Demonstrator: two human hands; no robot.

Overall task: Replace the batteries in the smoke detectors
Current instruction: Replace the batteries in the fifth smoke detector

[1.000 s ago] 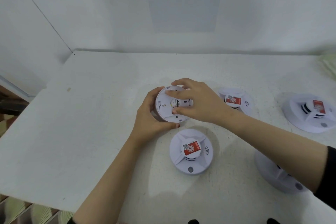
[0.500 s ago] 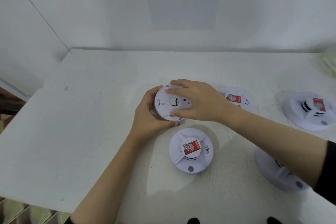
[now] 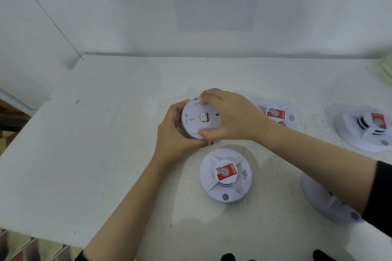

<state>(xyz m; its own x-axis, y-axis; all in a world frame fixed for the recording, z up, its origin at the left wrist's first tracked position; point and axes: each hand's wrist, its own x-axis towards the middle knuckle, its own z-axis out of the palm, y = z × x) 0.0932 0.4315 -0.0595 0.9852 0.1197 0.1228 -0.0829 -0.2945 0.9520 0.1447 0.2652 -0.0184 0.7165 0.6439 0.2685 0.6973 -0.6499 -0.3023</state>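
A round white smoke detector (image 3: 196,121) is held tilted above the white table (image 3: 101,154), its back plate facing me with a small round part at the centre. My left hand (image 3: 176,137) cups its left rim from below. My right hand (image 3: 231,116) grips the back plate from the right, fingers on the top edge and thumb on the lower edge. A second detector (image 3: 226,175) with a red label lies face up just below my hands.
Three more white detectors lie to the right: one (image 3: 280,113) behind my right wrist, one (image 3: 364,128) at the far right, one (image 3: 326,201) partly under my right forearm. The table's left and front edges drop off. A wall runs along the back.
My right hand has shifted from covering the centre of the back plate to gripping its rim, and the plate's markings have turned round. The left hand keeps its hold.
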